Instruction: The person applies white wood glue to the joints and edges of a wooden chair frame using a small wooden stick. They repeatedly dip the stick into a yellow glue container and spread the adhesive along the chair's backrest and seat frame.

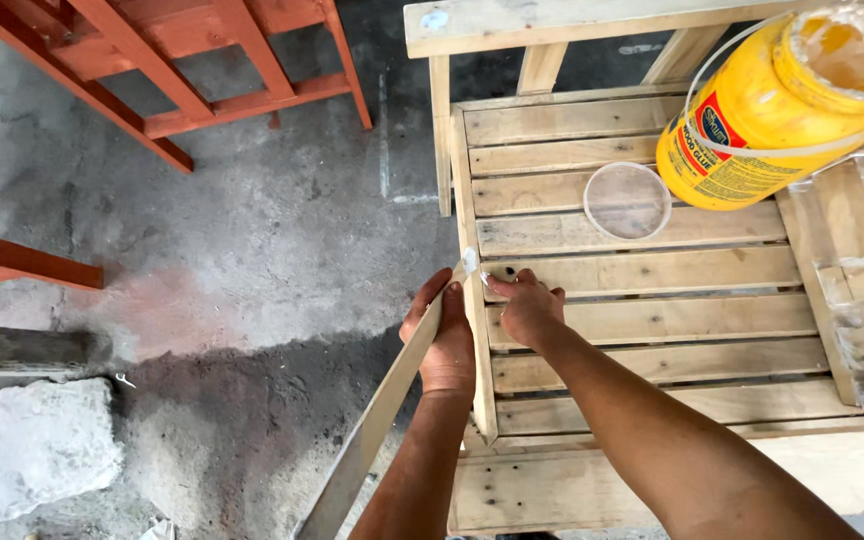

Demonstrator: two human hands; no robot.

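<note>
Bare floor (252,200) lay open left of the bench's (652,330) side edge, where the left hand (445,335) gripped a slat (377,420) and the right hand (527,308) pinched its glued tip.

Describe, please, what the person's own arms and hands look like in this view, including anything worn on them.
Both forearms are bare as far as the frame shows: no sleeves, gloves, watch or bracelets. The left hand and the right hand carry no rings that I can make out. The right hand's fingertips appear smeared with something pale and whitish. The upper arms lie outside the picture.
</note>
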